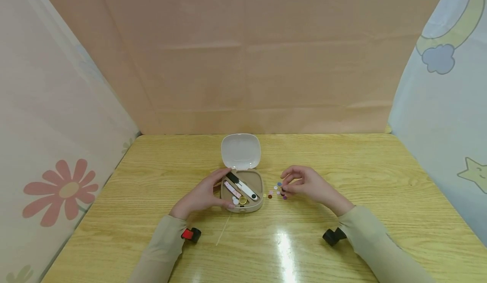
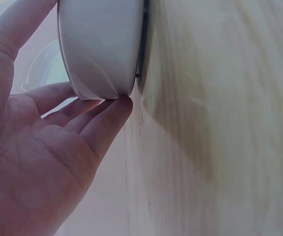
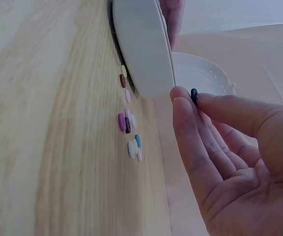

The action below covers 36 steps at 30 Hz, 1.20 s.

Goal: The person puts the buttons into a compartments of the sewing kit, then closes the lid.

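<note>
A small beige sewing box (image 1: 249, 209) stands on the table with its white lid (image 1: 241, 151) raised. My left hand (image 1: 201, 194) grips its left side, thumb at the front corner and fingers toward the back. Inside lie a white tool with a black end (image 1: 247, 189), a folded pink strip (image 1: 232, 189), white buttons (image 1: 235, 200) and a gold ring (image 1: 242, 200). Just right of the box, my right hand (image 1: 308, 183) pinches a dark button (image 3: 194, 96) between thumb and forefinger, raised above the table. Several coloured buttons (image 3: 122, 121) lie below that hand.
A thin pale strand (image 1: 223, 230) lies on the wooden table (image 1: 152, 169) in front of the box. Behind the table hangs a tan backdrop (image 1: 243, 63), with patterned cloth (image 1: 437, 118) on the right side and more on the left.
</note>
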Available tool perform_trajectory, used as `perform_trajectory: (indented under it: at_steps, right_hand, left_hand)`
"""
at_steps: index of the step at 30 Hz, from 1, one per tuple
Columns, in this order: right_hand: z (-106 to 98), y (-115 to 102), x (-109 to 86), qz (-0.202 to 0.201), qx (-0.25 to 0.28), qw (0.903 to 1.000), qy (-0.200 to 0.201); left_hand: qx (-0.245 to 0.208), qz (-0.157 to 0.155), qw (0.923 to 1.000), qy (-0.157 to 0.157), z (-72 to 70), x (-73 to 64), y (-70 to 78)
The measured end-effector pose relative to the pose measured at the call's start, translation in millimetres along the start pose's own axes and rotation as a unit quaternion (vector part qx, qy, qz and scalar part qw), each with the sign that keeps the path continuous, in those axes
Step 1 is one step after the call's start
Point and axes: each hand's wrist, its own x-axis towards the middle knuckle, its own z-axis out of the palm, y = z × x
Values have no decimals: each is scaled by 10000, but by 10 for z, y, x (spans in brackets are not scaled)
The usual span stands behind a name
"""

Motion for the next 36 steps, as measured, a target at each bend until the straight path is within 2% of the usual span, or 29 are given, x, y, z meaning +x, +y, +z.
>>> perform_trajectory:
  at_steps: [10,18,22,29,36]
  right_hand:
    - [53,-99,100,-3,-110,9999,104]
    - [56,-126,151,24,-59,9999,124]
    - [57,-132,175,33,68,9999,130]
    - [76,-206,229,-70,183,9998,86]
    - [107,-275,278,-74,91,9999,107]
  left_hand:
    - [-3,-32,10000,48,9,-11,36]
    - [-26,-45,10000,-13,-44,-98,356]
    - [-42,-11,10000,-23,-51,-106,385]
    - [-116,-58,9999,-46,-42,-92,352]
    - [-79,-76,9999,-49,-40,-96,352]
